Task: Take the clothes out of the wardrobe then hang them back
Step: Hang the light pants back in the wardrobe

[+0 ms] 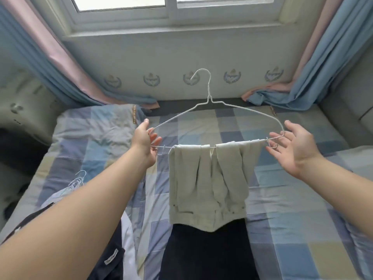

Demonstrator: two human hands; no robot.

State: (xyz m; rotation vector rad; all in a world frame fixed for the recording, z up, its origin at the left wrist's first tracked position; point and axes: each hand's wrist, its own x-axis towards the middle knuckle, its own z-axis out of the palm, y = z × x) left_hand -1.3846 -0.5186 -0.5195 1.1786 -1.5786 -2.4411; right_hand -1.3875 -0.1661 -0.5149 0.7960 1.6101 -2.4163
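Pale trousers (207,178) hung folded over the bottom bar of a white wire hanger (209,97), held up in the air above the bed (292,199), hook pointing up. Left hand (144,142) pinched the hanger's left corner and likely carried the weight. Right hand (292,146) was spread, fingers straight, fingertips just under the right corner, probably to keep the bar level so the trousers wouldn't slide off. A dark garment (207,249) lay on the bed below. Spare hangers (77,181) were piled to the left. Wardrobe not in view. Rehanging not yet done.
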